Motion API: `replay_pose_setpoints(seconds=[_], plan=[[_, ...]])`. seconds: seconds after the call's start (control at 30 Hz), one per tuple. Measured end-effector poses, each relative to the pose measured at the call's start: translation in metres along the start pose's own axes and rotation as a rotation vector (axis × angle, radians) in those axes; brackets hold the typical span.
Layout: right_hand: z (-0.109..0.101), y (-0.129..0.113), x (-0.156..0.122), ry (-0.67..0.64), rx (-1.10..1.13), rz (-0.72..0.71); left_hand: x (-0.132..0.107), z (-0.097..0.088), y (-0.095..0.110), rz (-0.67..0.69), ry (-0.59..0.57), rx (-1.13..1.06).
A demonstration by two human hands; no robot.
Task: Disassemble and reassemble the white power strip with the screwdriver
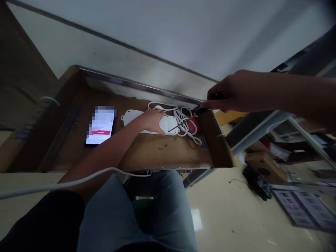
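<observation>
A white power strip (131, 116) lies face down on the brown cardboard-covered table (147, 154). My left hand (153, 119) rests flat on its middle, fingers spread over the casing. My right hand (231, 94) is closed around a screwdriver (183, 120) with a black and yellow handle. The thin shaft slants down to the strip's right end. The strip's white cord (183, 117) is coiled just right of it, over something red. A few small screws (163, 146) lie loose on the cardboard in front of the strip.
A lit phone (101, 127) lies left of the strip. A white cable (65, 183) runs across my lap. A metal rail (136, 84) edges the table at the wall. Boxes, a dark tangled object (258, 182) and printed sheets (304, 206) crowd the floor at right.
</observation>
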State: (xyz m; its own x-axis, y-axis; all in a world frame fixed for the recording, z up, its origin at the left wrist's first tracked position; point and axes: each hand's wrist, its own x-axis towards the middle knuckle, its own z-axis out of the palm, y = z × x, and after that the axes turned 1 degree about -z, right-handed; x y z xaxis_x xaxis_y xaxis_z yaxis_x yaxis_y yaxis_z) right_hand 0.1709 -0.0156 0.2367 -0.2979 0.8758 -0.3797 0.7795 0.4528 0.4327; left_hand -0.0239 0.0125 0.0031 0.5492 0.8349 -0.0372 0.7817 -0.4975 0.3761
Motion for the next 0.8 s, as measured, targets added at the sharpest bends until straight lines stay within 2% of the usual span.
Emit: replay_pose_setpoints(seconds=[0.1,0.2,0.27,0.37,0.6,0.67,0.8], plan=[[0.003,0.000,-0.001,0.055,0.034,-0.023,0.000,0.000,-0.001,0.010,0.007,0.004],[0.003,-0.002,-0.007,0.135,0.047,-0.156,0.000,0.001,-0.002,0.016,0.015,0.004],[0.001,-0.002,-0.011,0.123,0.055,-0.225,0.001,0.002,-0.003,0.021,0.019,0.004],[-0.003,-0.002,-0.016,0.103,0.060,-0.246,0.002,0.004,-0.004,0.021,0.014,0.010],[-0.006,-0.004,-0.016,0.224,0.025,-0.350,0.001,0.001,-0.002,0.008,-0.011,0.004],[-0.007,-0.008,-0.015,0.226,0.012,-0.301,0.000,-0.001,-0.001,0.001,-0.013,0.004],[-0.009,-0.012,-0.013,0.117,-0.015,-0.076,0.000,0.000,0.000,0.004,-0.002,0.005]])
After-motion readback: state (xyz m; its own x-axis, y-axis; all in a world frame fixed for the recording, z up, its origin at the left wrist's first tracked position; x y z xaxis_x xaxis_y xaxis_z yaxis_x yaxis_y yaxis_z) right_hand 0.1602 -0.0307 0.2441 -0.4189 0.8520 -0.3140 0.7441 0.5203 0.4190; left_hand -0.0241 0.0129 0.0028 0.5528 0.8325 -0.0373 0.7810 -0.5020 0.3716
